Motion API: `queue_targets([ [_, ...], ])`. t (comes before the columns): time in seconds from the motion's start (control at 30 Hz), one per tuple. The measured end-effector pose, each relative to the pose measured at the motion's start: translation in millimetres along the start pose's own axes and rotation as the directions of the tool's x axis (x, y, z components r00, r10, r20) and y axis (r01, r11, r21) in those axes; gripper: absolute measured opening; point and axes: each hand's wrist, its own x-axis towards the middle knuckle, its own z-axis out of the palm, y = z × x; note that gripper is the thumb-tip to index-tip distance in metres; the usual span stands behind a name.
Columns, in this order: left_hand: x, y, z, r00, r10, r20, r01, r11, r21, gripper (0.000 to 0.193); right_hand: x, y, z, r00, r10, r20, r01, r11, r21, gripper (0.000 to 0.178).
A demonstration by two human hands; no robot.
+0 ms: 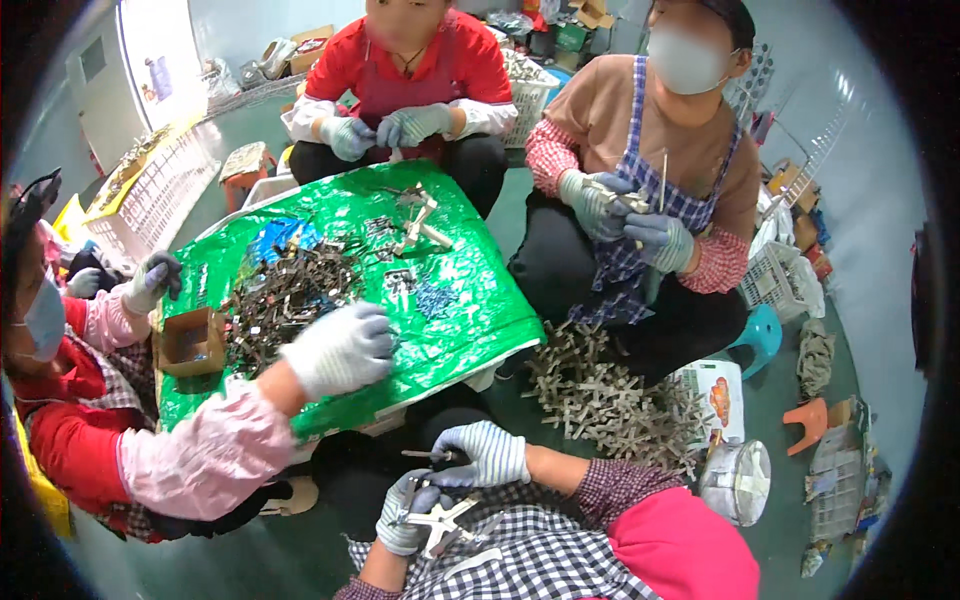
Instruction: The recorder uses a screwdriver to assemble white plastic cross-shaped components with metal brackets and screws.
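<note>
My left hand (402, 512), in a striped white and grey glove, is closed around a white cross-shaped part (441, 522) above my black-and-white checked apron (545, 560). Just beyond it, my right hand (485, 455) wears the same kind of glove. Its fingers pinch a thin, short, dark rod-like tool (424, 454), whose exact kind I cannot make out. Both hands are close together, fingertips nearly meeting. A pale slim piece (473, 563) lies on the apron below the part.
A table under green plastic (470, 310) bears a heap of dark metal parts (290, 290), a cardboard box (192, 342) and small blue pieces (436, 301). A co-worker's gloved hand (342, 350) stretches over it. More pale cross-shaped parts (610, 400) and a white bucket (735, 482) are at right.
</note>
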Motion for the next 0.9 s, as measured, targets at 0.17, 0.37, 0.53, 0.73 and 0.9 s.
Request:
queue_targets([
  [0.17, -6.2, 0.3, 0.0, 0.999, -0.032, 0.000, 0.032, 0.981, 0.192, 0.030, -10.0, -2.5, -1.7, 0.971, -0.025, -0.237, 0.066, 0.983, 0.169, 0.031],
  [0.37, 10.4, 14.8, 2.6, 0.977, 0.180, 0.115, -0.213, 0.811, 0.545, 0.038, -10.4, 9.2, -10.1, 0.779, -0.031, -0.627, 0.122, 0.987, 0.103, 0.026],
  [0.53, 15.6, 9.6, -10.1, 0.995, 0.095, 0.020, -0.096, 0.995, 0.039, 0.025, -32.8, 34.5, 9.7, 0.937, -0.034, -0.346, -0.016, 0.990, -0.141, 0.050],
  [0.73, 0.4, 11.0, -6.6, 0.998, 0.061, 0.012, -0.061, 0.998, -0.004, 0.023, -59.6, 10.1, -39.6, 0.991, -0.023, -0.131, -0.017, 0.954, -0.300, 0.054],
  [0.9, 0.4, 2.1, -9.4, 0.997, 0.074, 0.023, -0.075, 0.994, 0.075, 0.035, -57.3, -32.8, -68.2, 0.995, -0.098, 0.031, 0.096, 0.765, -0.637, 0.049],
])
